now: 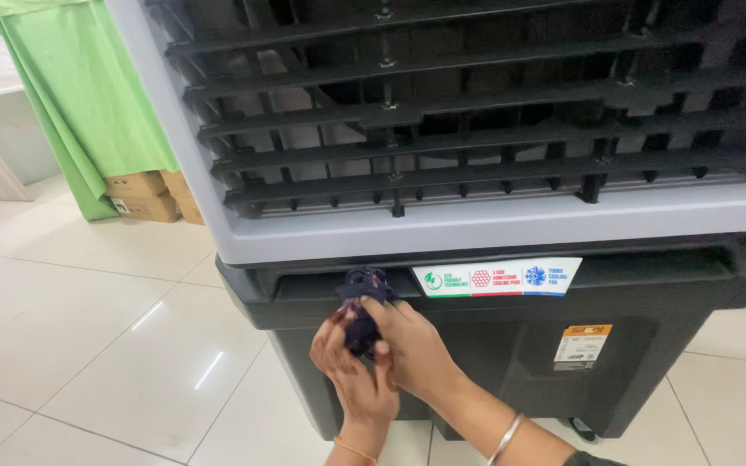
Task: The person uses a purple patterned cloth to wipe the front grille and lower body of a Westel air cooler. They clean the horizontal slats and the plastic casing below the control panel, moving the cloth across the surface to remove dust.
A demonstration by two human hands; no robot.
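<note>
Fingers point(371, 312) of both hands close around a small dark purple cloth point(364, 298), bunched up and pressed against the recessed ledge at the top of the black base point(477, 345) of a large air cooler. Beneath the cloth, the left hand point(351, 371) cups it with curled fingers; the right hand point(412, 345) lies over it from the right, fingertips on the fabric. Which hand bears the grip is hard to tell, since they overlap. Just right of the cloth sits a striped sticker point(498, 278). Above runs the grey frame with dark louvres point(477, 129). At far left, green fabric point(79, 95) drapes over cardboard boxes point(144, 197) on the tiled floor point(88, 328).
</note>
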